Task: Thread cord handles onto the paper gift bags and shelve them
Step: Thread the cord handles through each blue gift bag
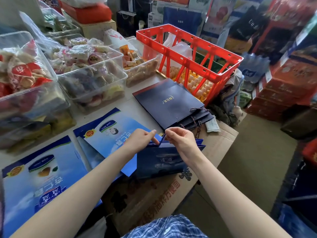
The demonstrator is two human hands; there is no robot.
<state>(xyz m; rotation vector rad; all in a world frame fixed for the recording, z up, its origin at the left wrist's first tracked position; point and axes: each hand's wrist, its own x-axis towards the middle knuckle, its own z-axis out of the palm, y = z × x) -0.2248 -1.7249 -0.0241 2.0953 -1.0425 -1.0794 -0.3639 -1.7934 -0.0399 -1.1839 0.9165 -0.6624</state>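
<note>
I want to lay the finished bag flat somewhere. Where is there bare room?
Bare patches: the cardboard right of the hands, below the navy bag stack; a tabletop strip between that stack and the clear snack bins. Crowded: blue flat bags fill the left, the red crate the back.

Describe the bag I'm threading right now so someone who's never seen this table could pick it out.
Start at the red plastic crate at the table's far edge; a stack of flat navy bags lies just in front of it. Nearer the person, on the brown cardboard, is a dark blue gift bag. Unlike the stack, it is held by both hands, left hand and right hand, which pinch a cord at its top edge.
</note>
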